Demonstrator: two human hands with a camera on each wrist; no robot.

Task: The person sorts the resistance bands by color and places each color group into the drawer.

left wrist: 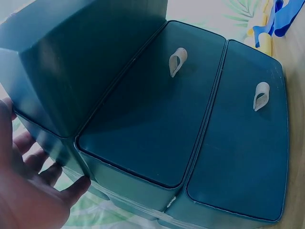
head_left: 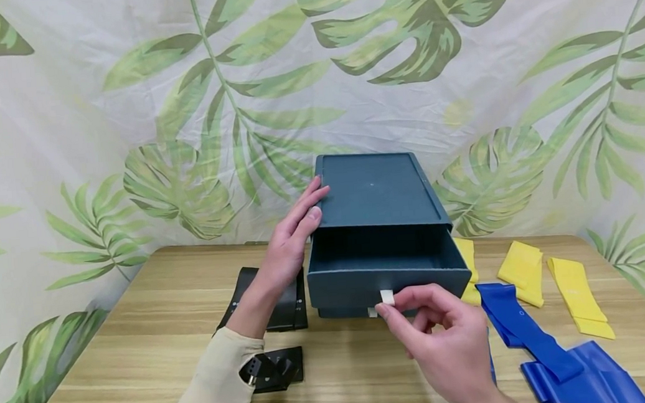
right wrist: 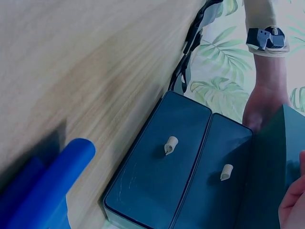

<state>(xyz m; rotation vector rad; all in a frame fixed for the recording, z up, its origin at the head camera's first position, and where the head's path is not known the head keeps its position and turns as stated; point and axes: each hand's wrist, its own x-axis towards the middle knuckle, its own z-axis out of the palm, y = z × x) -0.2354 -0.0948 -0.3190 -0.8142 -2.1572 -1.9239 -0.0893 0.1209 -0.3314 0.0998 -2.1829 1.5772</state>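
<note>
Dark teal plastic makes up the drawer unit [head_left: 374, 188], which stands on the wood-grain table [head_left: 351, 368], near its back edge. Its top is flat with a slightly raised rim, and its surfaces have a dull sheen. The top drawer [head_left: 351, 290] juts out toward the person, showing its dark inside; the two drawers below sit flush, with rounded corners, small looped pale tabs and, on the lowest front, faint scratches.

The right hand [head_left: 450, 336] pinches the white tab [head_left: 387, 297] of the top drawer between thumb and forefinger, its other fingers curled. The left hand [head_left: 291, 235] rests against the unit's left side, its fingers extended and loosely spread.

Black bands [head_left: 292, 300] lie left of the unit; yellow bands [head_left: 521, 269] and blue bands [head_left: 534, 330] lie to its right. Behind hangs a leaf-patterned cloth [head_left: 267, 49].
</note>
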